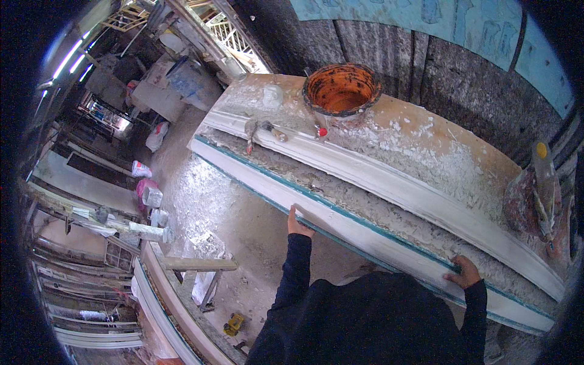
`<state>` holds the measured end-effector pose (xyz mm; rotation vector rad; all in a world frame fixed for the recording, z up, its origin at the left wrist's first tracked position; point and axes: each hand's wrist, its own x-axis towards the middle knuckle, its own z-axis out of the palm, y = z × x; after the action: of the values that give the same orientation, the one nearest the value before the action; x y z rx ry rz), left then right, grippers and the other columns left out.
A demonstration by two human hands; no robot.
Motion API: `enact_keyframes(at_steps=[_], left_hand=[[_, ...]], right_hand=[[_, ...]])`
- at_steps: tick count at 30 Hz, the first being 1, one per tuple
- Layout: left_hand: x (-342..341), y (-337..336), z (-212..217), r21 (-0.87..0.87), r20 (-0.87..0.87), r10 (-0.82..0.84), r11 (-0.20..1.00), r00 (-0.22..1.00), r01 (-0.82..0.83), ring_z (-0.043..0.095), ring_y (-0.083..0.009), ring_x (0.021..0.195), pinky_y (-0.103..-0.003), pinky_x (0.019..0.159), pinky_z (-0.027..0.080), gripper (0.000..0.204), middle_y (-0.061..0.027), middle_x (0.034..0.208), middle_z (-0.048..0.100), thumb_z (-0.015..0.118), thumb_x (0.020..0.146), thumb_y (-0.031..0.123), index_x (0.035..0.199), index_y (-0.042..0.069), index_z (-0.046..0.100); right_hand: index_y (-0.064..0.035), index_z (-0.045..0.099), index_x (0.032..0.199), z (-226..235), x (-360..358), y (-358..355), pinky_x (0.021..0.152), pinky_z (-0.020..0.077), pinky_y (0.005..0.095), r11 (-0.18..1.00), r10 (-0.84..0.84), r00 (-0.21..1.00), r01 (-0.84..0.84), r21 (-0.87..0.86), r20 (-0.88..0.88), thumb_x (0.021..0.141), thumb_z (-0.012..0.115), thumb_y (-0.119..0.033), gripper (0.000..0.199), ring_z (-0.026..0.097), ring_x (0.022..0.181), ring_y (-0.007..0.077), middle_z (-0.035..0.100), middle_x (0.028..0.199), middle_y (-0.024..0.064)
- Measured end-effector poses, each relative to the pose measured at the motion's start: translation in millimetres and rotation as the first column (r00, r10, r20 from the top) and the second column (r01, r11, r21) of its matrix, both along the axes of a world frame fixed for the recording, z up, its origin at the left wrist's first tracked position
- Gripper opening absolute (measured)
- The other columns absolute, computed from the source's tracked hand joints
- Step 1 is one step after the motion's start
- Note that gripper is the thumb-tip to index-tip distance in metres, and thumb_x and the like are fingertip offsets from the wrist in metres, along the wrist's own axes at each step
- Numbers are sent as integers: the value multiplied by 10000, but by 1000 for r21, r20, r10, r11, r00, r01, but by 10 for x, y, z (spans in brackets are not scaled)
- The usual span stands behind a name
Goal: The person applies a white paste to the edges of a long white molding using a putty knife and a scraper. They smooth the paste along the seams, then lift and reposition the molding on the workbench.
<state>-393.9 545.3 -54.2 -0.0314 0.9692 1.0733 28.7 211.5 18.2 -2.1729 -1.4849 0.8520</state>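
A long white strip with teal edges (pixel 365 236) runs slantwise along the near edge of a plaster-covered workbench (pixel 413 125). My left hand (pixel 299 224) grips its near edge toward the middle, thumb pointing up against the white face; the other fingers are mostly hidden below. Farther right, my right hand (pixel 466 273) is closed over the strip's far teal edge, fingers curled around it. Behind the strip lies a long white ribbed moulding (pixel 389 183), parted from it by a band of grey plaster crumbs.
On the bench stand a bucket with an orange inside (pixel 342 91), a small red-topped object (pixel 322 131) and a brush (pixel 271 130). A plaster-smeared container (pixel 523 204) stands at the right end. A yellow tool (pixel 233 324) lies on the floor, near another bench with long mouldings (pixel 161 316).
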Motion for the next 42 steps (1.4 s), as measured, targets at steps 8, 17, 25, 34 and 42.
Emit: enact_keyframes(at_steps=[8, 17, 25, 34, 42], left_hand=[[81, -49, 186, -3, -21, -13, 1000, 1000, 13, 400, -309, 1100, -535, 890, 318, 641, -111, 1210, 423, 538, 737, 531, 1212, 125, 391], [-51, 105, -283, 133, 13, -94, 987, 995, 92, 336, -318, 1166, -513, 936, 263, 709, -118, 1315, 301, 534, 753, 540, 1304, 173, 279], [1, 16, -120, 33, 37, 1, 999, 999, -2, 356, -309, 1161, -487, 951, 282, 723, -123, 1306, 335, 504, 747, 578, 1270, 111, 326], [9, -88, 70, 67, -39, -16, 998, 999, 19, 357, -317, 1160, -493, 955, 266, 742, -144, 1289, 344, 450, 767, 593, 1293, 95, 290], [-34, -220, 272, 202, 48, -94, 976, 994, 83, 374, -339, 1132, -552, 915, 279, 707, -125, 1273, 367, 481, 774, 562, 1285, 114, 284]], right_hand=[[-56, 515, 862, 183, -30, 100, 734, 368, 437, 989, 75, 996, -70, -127, 39, 526, 725, -471, 573, 525, 892, 307, 567, 932, 123], [-81, 540, 988, -58, -10, 218, 815, 304, 544, 935, 162, 968, -89, -344, 190, 469, 692, -609, 756, 528, 918, 290, 573, 942, 125], [-35, 549, 889, 62, -151, 188, 752, 398, 421, 983, 25, 999, -18, -181, 36, 573, 644, -604, 658, 540, 796, 307, 584, 821, 139], [-67, 570, 865, 297, -303, 204, 822, 348, 393, 961, 49, 980, 5, -275, 190, 592, 635, -588, 592, 565, 805, 281, 624, 812, 95], [-85, 562, 801, 270, -375, 66, 736, 358, 412, 991, 66, 949, -26, -134, 307, 592, 596, -625, 579, 567, 714, 275, 600, 726, 80]])
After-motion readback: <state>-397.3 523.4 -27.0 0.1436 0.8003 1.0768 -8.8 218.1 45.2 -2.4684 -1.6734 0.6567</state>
